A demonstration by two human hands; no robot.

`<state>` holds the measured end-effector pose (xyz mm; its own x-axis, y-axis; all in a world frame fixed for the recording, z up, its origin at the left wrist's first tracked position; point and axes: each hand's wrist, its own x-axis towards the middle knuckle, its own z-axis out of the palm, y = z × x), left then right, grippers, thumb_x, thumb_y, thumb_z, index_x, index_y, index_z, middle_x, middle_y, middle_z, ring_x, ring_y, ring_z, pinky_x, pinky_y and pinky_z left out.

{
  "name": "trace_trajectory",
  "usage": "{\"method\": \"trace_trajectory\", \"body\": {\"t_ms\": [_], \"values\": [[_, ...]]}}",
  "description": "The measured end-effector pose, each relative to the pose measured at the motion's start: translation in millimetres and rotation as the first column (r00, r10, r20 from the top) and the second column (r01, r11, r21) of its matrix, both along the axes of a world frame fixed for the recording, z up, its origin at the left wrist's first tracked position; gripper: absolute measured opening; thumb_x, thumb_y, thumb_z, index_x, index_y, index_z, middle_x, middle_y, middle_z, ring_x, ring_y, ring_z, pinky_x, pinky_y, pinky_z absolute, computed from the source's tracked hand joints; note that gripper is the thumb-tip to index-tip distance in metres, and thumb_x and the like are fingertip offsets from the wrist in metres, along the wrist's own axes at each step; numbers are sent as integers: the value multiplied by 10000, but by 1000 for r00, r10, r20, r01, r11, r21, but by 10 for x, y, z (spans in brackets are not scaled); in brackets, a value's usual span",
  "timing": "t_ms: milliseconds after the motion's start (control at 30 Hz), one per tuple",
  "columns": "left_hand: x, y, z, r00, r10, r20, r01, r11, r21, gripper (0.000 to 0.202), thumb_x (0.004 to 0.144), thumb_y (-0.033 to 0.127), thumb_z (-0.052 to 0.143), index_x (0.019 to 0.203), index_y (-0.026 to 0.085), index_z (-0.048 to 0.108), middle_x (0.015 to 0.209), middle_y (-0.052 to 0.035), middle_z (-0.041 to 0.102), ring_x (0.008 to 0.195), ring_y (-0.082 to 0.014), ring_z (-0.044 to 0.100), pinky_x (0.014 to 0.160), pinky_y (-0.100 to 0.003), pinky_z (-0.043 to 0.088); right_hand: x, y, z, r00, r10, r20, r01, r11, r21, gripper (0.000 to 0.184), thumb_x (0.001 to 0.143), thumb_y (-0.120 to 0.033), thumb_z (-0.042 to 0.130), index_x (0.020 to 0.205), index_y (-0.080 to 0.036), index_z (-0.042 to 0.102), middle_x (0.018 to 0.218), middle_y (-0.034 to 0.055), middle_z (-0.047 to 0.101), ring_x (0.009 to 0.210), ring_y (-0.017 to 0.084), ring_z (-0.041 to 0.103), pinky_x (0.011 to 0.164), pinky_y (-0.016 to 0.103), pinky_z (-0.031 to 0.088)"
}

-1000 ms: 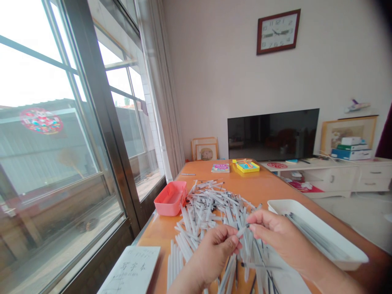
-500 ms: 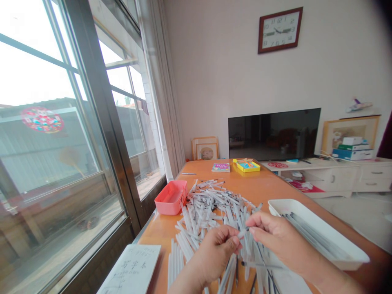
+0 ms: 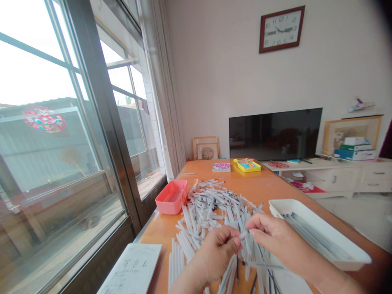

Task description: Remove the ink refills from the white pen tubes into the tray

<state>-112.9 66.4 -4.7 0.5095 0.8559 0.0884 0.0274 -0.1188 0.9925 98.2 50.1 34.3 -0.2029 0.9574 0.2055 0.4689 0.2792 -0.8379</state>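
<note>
A large heap of white pen barrels and thin dark refills [image 3: 211, 206] covers the near part of the orange table [image 3: 260, 185]. Above its near edge my left hand [image 3: 216, 253] and my right hand [image 3: 275, 241] meet, fingers pinched. Between them they hold one white pen part [image 3: 244, 234]; my left fingertips grip its left end, my right thumb and forefinger its right end. More barrels and refills lie under both wrists.
A pink box [image 3: 172, 197] stands left of the heap. A white tray [image 3: 352, 255] with thin dark rods sits at the right. A notebook [image 3: 131, 269] lies near left. Small books [image 3: 221, 167] and a yellow box [image 3: 247, 165] rest at the far end. Windows run along the left.
Both hands stay together on the pen part, shifting only slightly. The view has drifted a little.
</note>
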Motion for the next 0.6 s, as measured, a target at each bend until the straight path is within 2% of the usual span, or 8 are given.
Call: {"method": "trace_trajectory", "body": {"t_ms": [233,600], "values": [[6,-2,13,999,22,-43,-19,998,61,390,911,503,605,971,129,699,832,-43,611,787,-159,506,743,-282,375,40,35,-70,997,54,-54,-59,994,-90,244,936,-367,523,1024,-206,684,854,14,680,787,185,626,680,284,489],[72,29,-87,994,99,-45,-91,986,142,359,895,498,611,825,149,655,738,-19,550,722,-149,456,676,-270,350,26,26,-104,985,-12,172,11,1000,7,241,955,-395,486,908,-220,644,735,-16,641,697,168,585,636,278,423]]}}
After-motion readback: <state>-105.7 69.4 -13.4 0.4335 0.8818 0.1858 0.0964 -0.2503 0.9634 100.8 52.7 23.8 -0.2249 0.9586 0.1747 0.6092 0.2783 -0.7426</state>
